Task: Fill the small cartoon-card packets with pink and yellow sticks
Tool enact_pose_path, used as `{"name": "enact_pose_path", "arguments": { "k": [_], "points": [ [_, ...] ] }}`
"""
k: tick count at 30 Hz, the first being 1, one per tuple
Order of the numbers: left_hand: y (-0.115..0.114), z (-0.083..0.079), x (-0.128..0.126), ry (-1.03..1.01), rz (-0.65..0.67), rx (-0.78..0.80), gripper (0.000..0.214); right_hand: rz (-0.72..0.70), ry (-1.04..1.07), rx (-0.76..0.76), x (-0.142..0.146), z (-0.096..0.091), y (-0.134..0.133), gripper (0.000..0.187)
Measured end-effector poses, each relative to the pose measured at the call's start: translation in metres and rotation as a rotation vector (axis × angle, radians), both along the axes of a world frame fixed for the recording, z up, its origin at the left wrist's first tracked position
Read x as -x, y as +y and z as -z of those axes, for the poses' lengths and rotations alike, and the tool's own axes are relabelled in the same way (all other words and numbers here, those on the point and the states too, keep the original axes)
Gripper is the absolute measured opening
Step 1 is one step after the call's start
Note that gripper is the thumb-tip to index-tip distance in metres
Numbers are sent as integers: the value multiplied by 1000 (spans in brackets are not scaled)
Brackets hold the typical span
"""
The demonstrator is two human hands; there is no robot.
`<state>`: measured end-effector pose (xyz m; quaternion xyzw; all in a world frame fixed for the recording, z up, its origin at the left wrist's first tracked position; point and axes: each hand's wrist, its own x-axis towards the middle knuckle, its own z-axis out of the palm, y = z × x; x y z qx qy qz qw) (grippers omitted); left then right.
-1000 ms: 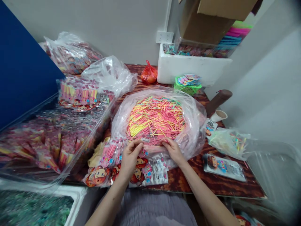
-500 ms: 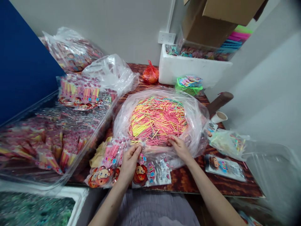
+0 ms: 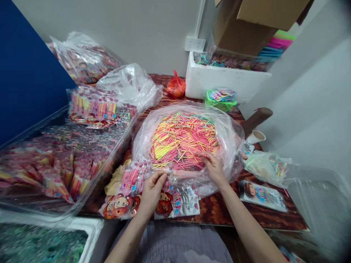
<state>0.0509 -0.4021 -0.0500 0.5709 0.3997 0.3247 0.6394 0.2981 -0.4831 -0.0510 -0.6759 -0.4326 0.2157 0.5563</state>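
Note:
In the middle lies a big clear plastic bag (image 3: 144,137), rolled open around a heap of thin pink, yellow and green sticks (image 3: 186,137). My right hand (image 3: 214,168) is over the heap's near right edge, its fingers pinched on pink sticks; how many I cannot tell. At the bag's near edge, my left hand (image 3: 153,184) is closed, thumb against fingers, on the upper end of a clear printed packet. Beneath and beside it are flat printed packets (image 3: 188,199) and filled packets (image 3: 128,182) of pink sticks.
A clear tub (image 3: 109,166) at left holds many filled packets. Behind stand a white foam box (image 3: 227,78), a green basket (image 3: 223,106) and a red bag (image 3: 176,87). A paper cup (image 3: 256,136) and a printed pack (image 3: 261,195) lie at right.
My right hand has shifted slightly right and up over the sticks. My left hand has moved slightly, staying by the printed packets.

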Motion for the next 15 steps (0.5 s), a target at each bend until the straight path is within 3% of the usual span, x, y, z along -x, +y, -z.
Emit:
{"name": "enact_pose_path", "arguments": {
  "k": [7, 15],
  "points": [
    [-3, -11, -5, -100, -90, 119, 22, -126, 48, -57, 39, -14, -10, 20],
    [-8, -10, 1, 18, -86, -1, 36, -217, 31, -73, 64, -22, -17, 23]
  ]
}}
